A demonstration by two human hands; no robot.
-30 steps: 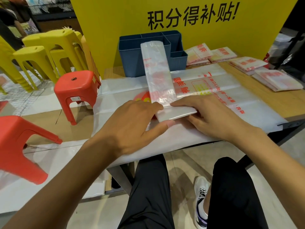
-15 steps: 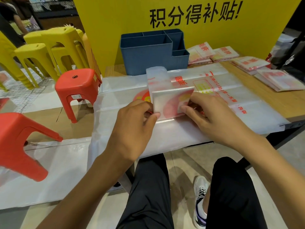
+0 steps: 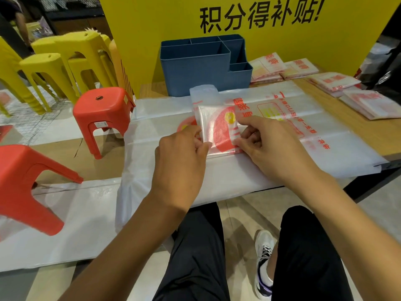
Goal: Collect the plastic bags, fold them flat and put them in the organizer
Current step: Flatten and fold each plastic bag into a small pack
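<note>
Both hands meet at the centre of the frame on one partly folded plastic bag. My left hand has its fingers curled in against the bag's left edge, thumb and fingertips pinching the plastic. My right hand grips the right edge, the index finger stretched across the top of the fold and the other fingers bent under. The folded part stands slightly raised between them, showing a red and yellow print, and an unfolded strip of the same bag lies flat just above it.

Beneath the hands a large unfolded bag with red lettering is spread across the wooden table, its lower edge hanging over the near side. Directly above the hands, at upper centre, the blue organizer stands against a yellow sign; I see nothing in the compartments that show. Stacks of folded bags lie at the upper right, right of the organizer. Red stools and yellow stools fill the left side, with another plastic sheet on the floor at lower left.
</note>
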